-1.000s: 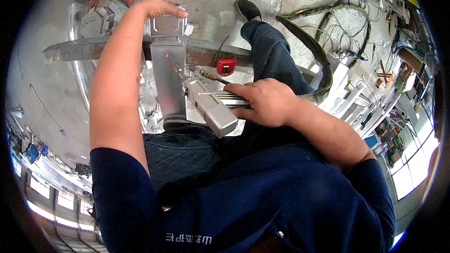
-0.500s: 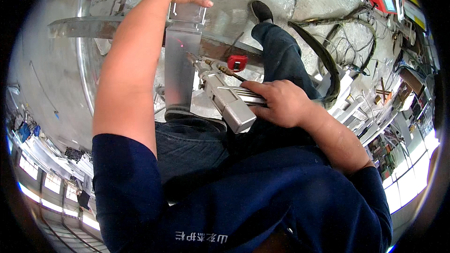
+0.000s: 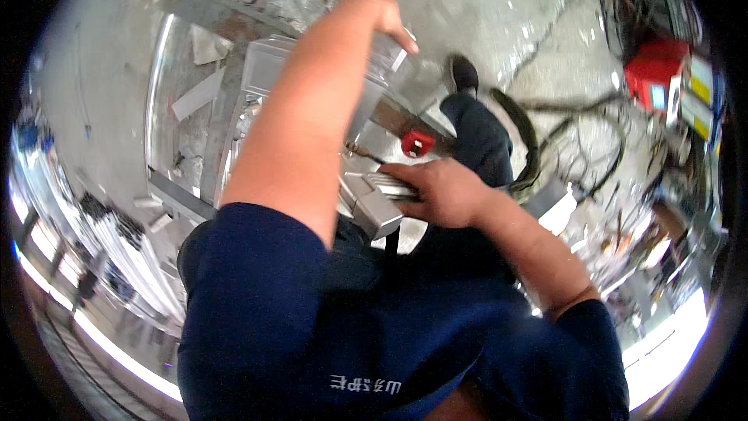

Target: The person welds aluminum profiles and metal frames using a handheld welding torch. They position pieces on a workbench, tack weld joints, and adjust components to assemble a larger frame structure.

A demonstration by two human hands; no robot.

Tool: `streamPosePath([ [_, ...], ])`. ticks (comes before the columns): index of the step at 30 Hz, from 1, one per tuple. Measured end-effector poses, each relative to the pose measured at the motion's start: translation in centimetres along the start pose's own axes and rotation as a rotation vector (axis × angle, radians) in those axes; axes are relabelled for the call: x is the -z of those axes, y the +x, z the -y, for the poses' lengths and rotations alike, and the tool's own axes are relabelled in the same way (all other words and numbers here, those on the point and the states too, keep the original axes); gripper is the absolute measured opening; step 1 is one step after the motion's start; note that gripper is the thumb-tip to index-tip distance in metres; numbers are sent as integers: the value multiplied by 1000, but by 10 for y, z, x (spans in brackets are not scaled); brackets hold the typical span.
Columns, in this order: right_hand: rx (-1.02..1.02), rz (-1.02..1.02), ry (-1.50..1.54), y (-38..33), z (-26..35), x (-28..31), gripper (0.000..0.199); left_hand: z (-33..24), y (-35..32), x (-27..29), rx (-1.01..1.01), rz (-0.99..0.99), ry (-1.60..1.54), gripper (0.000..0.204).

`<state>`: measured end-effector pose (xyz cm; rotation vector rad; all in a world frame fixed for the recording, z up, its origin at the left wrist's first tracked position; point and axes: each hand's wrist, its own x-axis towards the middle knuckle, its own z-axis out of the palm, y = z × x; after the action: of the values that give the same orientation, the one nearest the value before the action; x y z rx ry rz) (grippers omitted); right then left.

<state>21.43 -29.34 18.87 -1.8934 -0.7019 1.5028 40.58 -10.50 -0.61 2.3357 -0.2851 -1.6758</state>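
Head view: right hand [image 3: 448, 193], three o'clock, wrapped round silver tool [image 3: 372, 209] near centre; left hand [image 3: 389, 22], twelve o'clock, at end of grey metal piece [image 3: 383, 61], finger closure hidden. Advisable: piece braced, tool steady, forearm [image 3: 300, 125] clear.

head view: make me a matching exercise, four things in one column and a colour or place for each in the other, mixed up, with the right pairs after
1. left hand
2. right hand
3. small rounded case
4. shoe

A. red
B. around the handle of a silvery tool
C. dark, near the top of the picture
D. at the upper end of a grey metal piece

Pairs: 1-D, 2-B, 3-A, 4-C
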Motion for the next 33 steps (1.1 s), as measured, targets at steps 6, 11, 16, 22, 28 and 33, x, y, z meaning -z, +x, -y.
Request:
streamPosePath([
  [6, 397, 10, 200, 121, -25, -42, 57, -23, -31, 9, -27, -1, -29, 78],
  [11, 216, 195, 189, 179, 13, -60, 46, -38, -30, -18, 14, -175, 186, 50],
  [16, 77, 281, -102, 213, 53, -52, 44, -50, -47, -45, -13, -408, 326, 40],
  [22, 196, 101, -261, 234, 39, -67, 36, -44, -57, -58, -14, -586, 267, 38],
  [28, 292, -127, -339, 237, 41, -63, 36, -44, -55, -61, -10, -598, 244, 39],
  [33, 408, -262, -511, 212, 20, -55, 48, -42, -64, -59, -7, -578, 256, 37],
])
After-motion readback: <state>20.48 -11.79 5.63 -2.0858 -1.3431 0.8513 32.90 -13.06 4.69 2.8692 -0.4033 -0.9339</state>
